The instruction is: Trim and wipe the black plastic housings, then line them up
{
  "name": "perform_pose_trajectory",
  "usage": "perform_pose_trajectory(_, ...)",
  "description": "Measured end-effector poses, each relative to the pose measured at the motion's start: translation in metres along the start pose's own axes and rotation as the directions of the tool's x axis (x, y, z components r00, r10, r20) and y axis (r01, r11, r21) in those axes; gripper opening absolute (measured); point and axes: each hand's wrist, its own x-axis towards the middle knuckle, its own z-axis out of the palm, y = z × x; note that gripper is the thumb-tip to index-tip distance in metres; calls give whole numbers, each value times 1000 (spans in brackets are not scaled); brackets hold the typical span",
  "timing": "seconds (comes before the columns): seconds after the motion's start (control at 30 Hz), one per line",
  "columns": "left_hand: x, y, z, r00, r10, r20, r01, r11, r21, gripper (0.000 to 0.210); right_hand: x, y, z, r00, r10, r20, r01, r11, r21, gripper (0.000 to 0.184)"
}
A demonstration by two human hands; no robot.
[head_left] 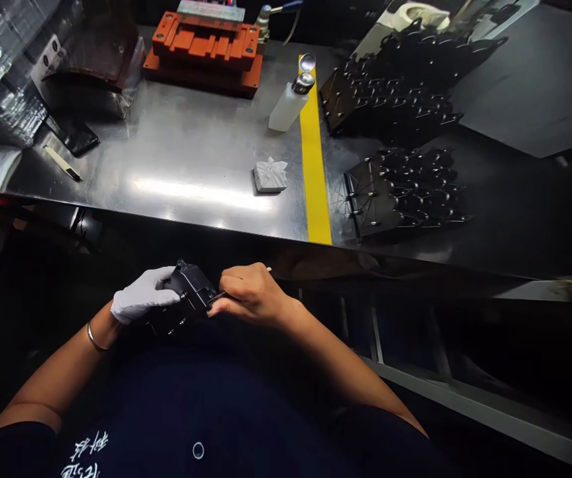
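Observation:
My left hand (144, 295), in a white glove, is closed on a black plastic part (195, 282) with small shiny metal pins, held in front of my body below the bench edge. My bare right hand (253, 292) is closed around a slim knife-like tool (217, 296). Its dark, thin tip meets the near right edge of the black part, and a pale end shows above my fist. Most of the tool is hidden by my fingers, so its exact kind is unclear.
On the metal bench (191, 146) are an orange-red fixture (204, 50), a white pump bottle (288, 103) and a folded white cloth (271, 175). Past yellow tape (316, 159), black parts (405, 189) stand in rows. A pale-handled tool (62, 162) lies left.

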Motion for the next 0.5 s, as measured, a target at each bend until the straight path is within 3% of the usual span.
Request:
perform_pose_trajectory(0.07,-5,-1,2,1000,-4,-23,4,1000,1,51,-3,0,-1,998,-32,59,24,990,142,57)
perform_pose_trajectory(0.17,-13,0,5,979,147,-141,-131,985,113,50,-8,-1,-2,999,-44,-29,50,971,236,54)
perform_pose_trajectory(0.23,-17,2,7,901,387,-193,-318,896,310,44,-10,-2,-1,991,26,-131,-2,984,180,51)
perform_pose_trajectory(0.3,-20,4,8,778,613,-136,-483,723,494,40,-11,-4,1,979,93,-181,-83,995,59,52)
perform_pose_trajectory(0.37,-21,5,8,685,725,-67,-559,582,591,37,-12,-5,3,974,129,-185,-144,987,-66,57)
perform_pose_trajectory(0.5,-21,5,7,640,769,-2,-577,482,660,33,-11,-6,2,970,175,-168,-213,945,-248,66)
